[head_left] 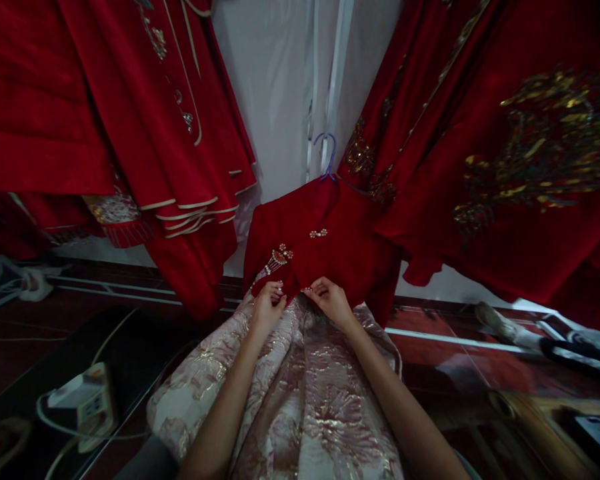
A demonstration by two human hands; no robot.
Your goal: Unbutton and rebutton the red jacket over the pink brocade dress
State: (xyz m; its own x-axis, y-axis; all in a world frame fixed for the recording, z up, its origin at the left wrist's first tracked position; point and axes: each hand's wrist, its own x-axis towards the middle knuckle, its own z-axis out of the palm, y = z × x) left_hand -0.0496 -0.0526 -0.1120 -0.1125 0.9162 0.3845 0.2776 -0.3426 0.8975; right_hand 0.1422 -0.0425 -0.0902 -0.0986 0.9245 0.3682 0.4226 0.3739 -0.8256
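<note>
A red jacket [347, 247] with a frog button and a beaded ornament [279, 259] hangs on a blue hanger [331, 160] in front of me. Below its hem spreads a pale pink and white brocade skirt [340, 400] with shiny metallic threads. My left hand [269, 308] pinches the jacket's lower edge under the beaded ornament. Close beside it, my right hand [331, 301] has its thumb and fingers closed on the same hem, near the middle. Both forearms reach over the skirt.
Red garments with pale piping [180, 167] hang at left, and red ones with gold sequin embroidery [545, 140] at right. A power strip [96, 407] with cables lies at lower left. A metal rail [455, 340] runs low at right. A person's shoe [497, 323] is nearby.
</note>
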